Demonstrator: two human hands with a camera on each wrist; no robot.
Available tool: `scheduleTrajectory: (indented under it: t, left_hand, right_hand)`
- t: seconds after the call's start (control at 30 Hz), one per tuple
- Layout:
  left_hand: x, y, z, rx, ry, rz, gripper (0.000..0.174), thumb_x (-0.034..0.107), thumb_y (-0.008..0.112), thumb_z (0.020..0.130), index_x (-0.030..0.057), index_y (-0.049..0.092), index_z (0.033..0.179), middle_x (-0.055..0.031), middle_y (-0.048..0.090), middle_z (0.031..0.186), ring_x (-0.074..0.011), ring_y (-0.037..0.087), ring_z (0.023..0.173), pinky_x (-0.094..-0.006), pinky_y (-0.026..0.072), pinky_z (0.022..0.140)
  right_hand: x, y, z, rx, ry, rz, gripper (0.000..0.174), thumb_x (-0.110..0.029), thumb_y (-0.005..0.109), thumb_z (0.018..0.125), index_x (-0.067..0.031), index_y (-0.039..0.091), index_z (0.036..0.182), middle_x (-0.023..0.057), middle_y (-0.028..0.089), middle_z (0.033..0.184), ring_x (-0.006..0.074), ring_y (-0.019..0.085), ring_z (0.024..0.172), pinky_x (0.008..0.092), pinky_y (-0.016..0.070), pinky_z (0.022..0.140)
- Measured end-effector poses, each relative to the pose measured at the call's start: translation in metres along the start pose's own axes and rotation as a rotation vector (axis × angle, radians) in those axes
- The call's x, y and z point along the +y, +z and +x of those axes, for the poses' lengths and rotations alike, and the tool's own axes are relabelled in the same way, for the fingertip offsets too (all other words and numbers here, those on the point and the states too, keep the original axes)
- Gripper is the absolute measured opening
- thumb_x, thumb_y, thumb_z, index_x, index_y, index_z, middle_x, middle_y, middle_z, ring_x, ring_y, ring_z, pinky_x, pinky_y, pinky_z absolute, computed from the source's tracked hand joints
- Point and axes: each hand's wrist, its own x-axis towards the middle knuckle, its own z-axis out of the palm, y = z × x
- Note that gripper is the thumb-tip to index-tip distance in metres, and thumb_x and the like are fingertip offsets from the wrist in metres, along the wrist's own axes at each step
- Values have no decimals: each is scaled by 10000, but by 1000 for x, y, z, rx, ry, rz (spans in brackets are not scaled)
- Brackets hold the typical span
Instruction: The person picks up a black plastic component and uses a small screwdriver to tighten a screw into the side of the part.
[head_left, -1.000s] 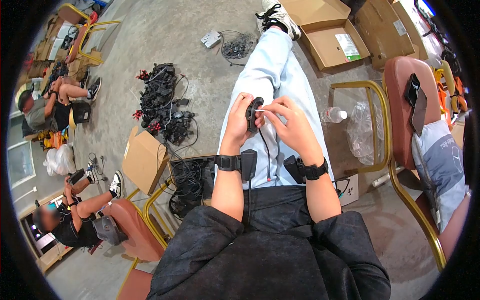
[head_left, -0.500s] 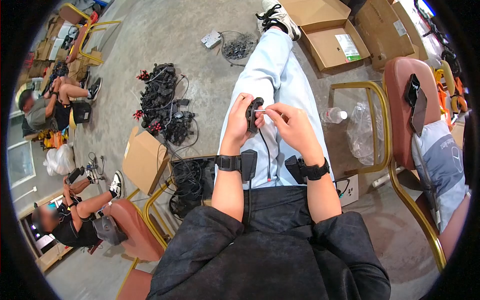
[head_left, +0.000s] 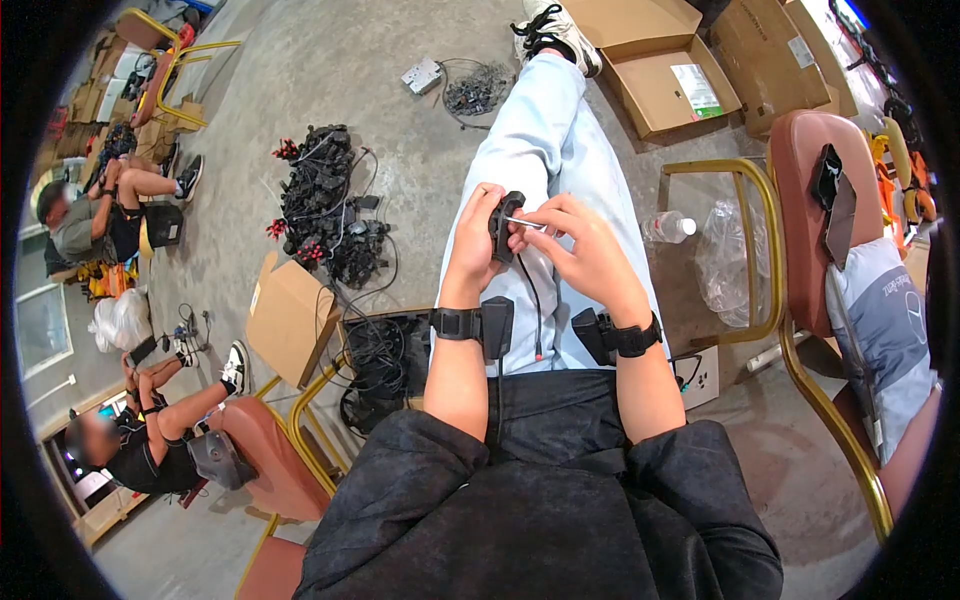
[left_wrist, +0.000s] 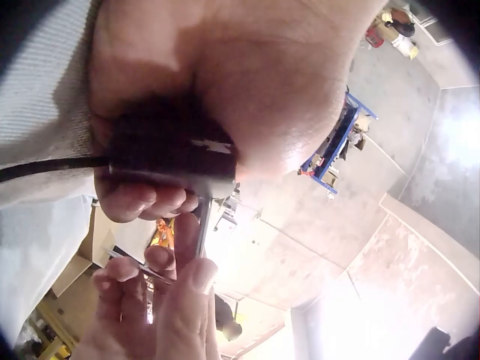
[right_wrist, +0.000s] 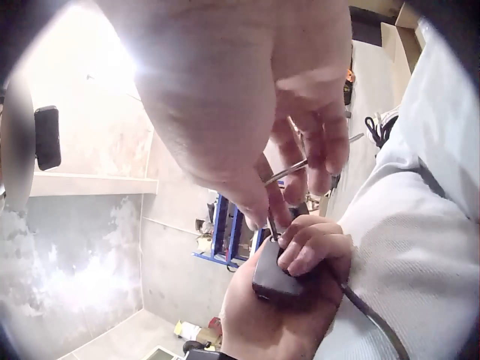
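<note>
My left hand (head_left: pixel 474 243) holds a small black box-shaped device (head_left: pixel 506 226), its fingers wrapped round the body. A black cable (right_wrist: pixel 375 319) runs from that device down over the jeans. In my right hand (head_left: pixel 582 243), thumb and fingers pinch a thin metal hex key (right_wrist: pixel 296 169). One arm of the key points down to the device's top face, its tip right at the surface in the right wrist view. The other arm sticks out sideways past the fingers; the fingers hide the bend. Both hands are close together above the lap.
Tangled black devices and cables (head_left: pixel 335 205) lie on the floor to the left, beside an open cardboard box (head_left: pixel 290 322). A chair (head_left: pixel 800 200) and a plastic bottle (head_left: pixel 672 228) are on the right. Two seated people are at the far left.
The right fingers drew in around the hex key, then spread out again, and the key now lies at a different slant. The left hand and device stay nearly in place.
</note>
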Motion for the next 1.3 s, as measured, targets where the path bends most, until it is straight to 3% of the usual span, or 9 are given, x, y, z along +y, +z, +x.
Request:
scheduleTrajectory:
  t: [0.13,0.27,0.33,0.43,0.53,0.73,0.83,1.13,1.3]
  left_hand:
    - [-2,-1,1,-9,26,-1,151,214,404,961,81,426,892,-75,491,651,-151,451,474,-278,390,451]
    - [-3,-3,1,-19,48,7,152,228,412,956,82,441,924,-72,484,650,-149,452,485,-281,388,451]
    - [-4,-5,1,-38,46,-21,152,228,413,956,81,439,925,-73,484,650,-148,452,485,-282,391,453]
    - [-2,-1,0,-31,41,-35,149,225,415,955,81,437,926,-73,482,650,-148,451,483,-281,392,455]
    - [-1,0,0,-9,41,-19,142,215,410,955,80,429,914,-76,477,643,-150,451,476,-280,389,454]
    - [-1,0,-1,-24,34,17,129,199,411,947,84,438,895,-61,467,619,-142,445,468,-275,384,451]
    - [0,2,-2,-6,30,31,130,202,416,940,91,450,883,-45,458,608,-130,436,464,-269,378,447]
    - [3,2,-2,-2,61,-33,110,185,402,936,91,411,880,-68,466,601,-141,432,451,-265,377,439]
    - [1,3,-2,-1,81,-47,109,184,400,937,89,410,884,-77,463,593,-150,429,449,-275,370,434]
  right_hand:
    - [-3,3,2,-23,176,367,181,-81,558,881,42,633,992,101,650,823,144,606,691,261,480,637]
    - [-2,1,4,-74,325,412,183,-65,536,892,62,626,989,98,663,765,113,590,636,231,471,601]
    - [5,3,3,-11,313,437,158,-111,551,899,-35,669,971,-11,612,672,28,452,535,192,338,464]
    - [2,1,3,-25,341,317,156,-111,561,890,-40,674,972,-5,616,679,26,444,518,200,329,448]
    - [-12,-3,4,-36,310,156,154,-97,566,870,-16,675,941,104,665,755,130,594,600,252,456,561]
    - [-5,-1,3,14,87,-28,143,-88,602,841,-2,670,935,106,641,835,203,635,707,290,480,619]
    - [0,2,2,69,-72,-37,148,-53,617,821,-3,655,954,109,616,860,214,630,768,300,487,677]
    - [-1,-1,3,-4,-96,65,159,-10,630,804,12,624,961,104,617,915,215,599,819,283,469,732]
    - [-1,4,2,60,-104,46,103,-31,607,833,15,616,925,96,623,856,201,604,762,282,468,666]
